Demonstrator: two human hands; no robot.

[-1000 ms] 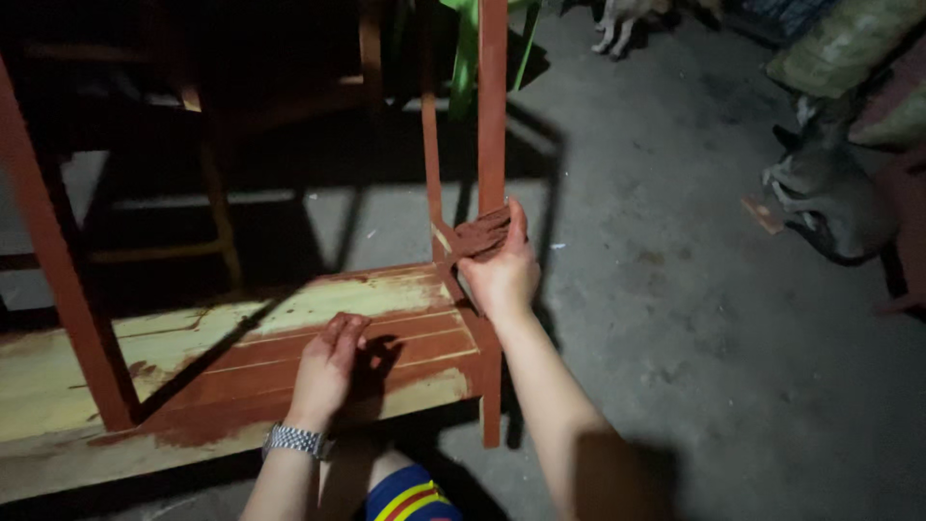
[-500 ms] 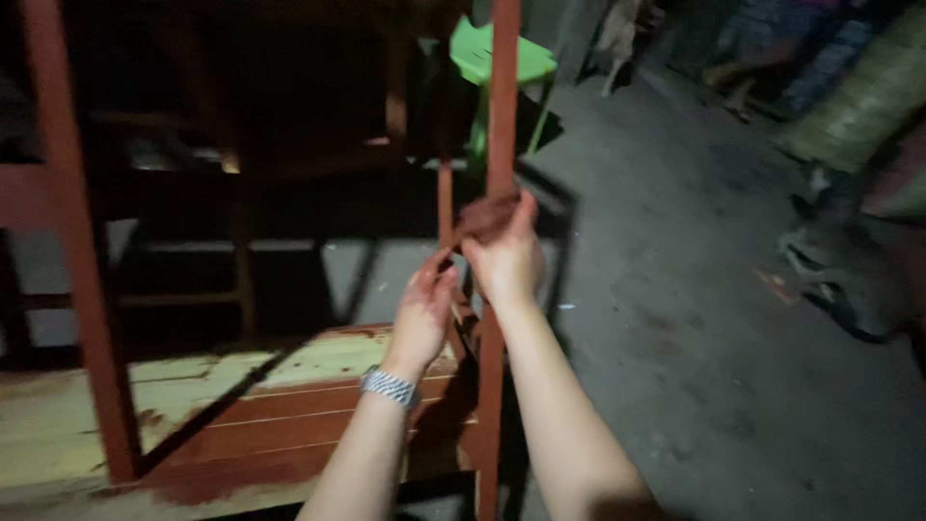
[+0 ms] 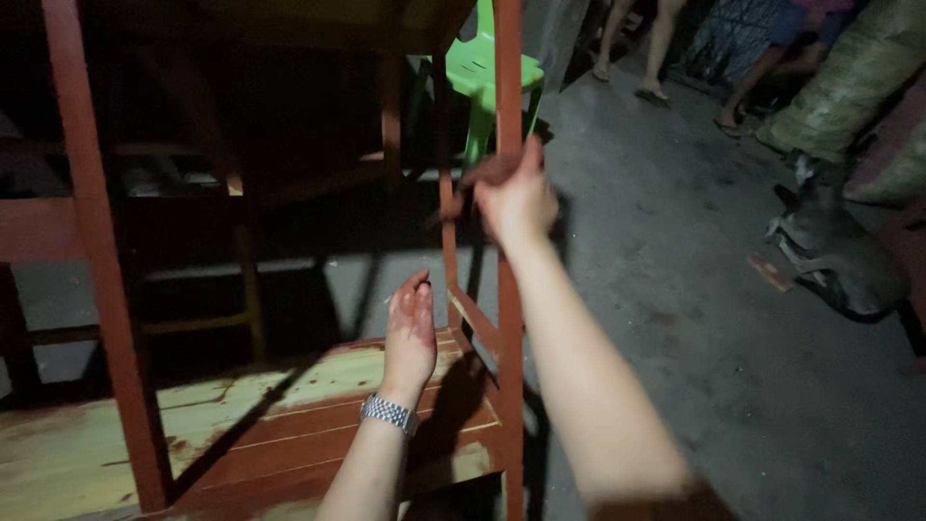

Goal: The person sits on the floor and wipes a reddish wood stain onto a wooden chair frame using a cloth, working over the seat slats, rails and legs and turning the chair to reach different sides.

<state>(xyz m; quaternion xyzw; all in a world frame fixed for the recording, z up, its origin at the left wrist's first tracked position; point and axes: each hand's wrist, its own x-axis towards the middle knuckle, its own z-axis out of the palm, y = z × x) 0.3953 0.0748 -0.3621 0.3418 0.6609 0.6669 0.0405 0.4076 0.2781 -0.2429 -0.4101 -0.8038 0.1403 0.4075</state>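
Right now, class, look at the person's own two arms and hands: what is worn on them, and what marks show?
Both forearms are bare, with no sleeves or gloves. The left hand carries reddish paint-like stains on its fingers and back, and a silver metal link-bracelet wristwatch sits at its wrist. The right hand is blurred; no ring or band shows.

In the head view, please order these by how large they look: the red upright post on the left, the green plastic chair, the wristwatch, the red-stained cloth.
1. Red post, spanning nearly the full picture height.
2. Green chair, partly hidden and farther away, so its true size is unsure.
3 and 4. Wristwatch and cloth in the right hand look alike; the cloth is blurred, so no ranking.
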